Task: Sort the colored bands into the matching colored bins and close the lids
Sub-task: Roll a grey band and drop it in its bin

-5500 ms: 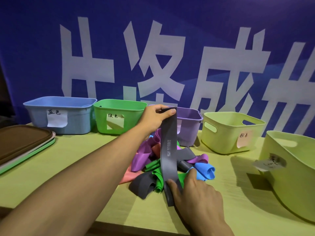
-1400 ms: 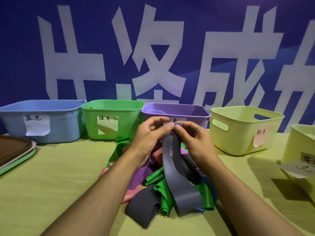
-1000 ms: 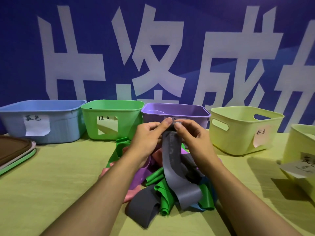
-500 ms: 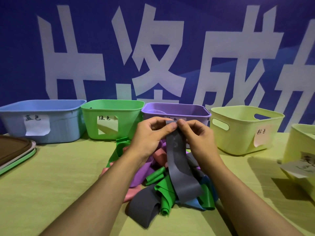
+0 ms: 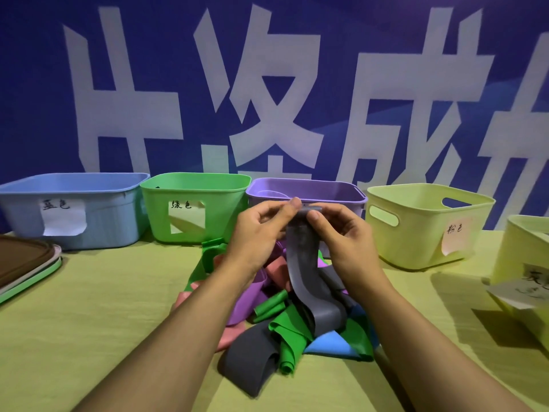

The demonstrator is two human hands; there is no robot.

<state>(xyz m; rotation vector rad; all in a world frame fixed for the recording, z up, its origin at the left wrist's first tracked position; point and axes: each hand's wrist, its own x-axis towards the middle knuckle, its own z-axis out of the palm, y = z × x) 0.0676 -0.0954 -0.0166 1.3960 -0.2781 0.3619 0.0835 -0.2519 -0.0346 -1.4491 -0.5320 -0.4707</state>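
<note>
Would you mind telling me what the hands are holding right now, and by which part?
Both the left hand and the right hand pinch the grey band at its folded top end; the rest hangs onto the pile of bands.

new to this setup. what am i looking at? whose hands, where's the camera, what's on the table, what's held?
No robot here: a person works bare-handed, filmed by one wide-angle camera worn on the head, looking forward and down. The left hand and right hand both pinch the top end of a grey band, which hangs down onto a pile of bands in green, purple, pink, blue and grey. The pile lies on a yellow-green table. Behind it stand open bins: blue bin, green bin, purple bin and two pale yellow-green ones with paper labels. Stacked lids lie far left.
</note>
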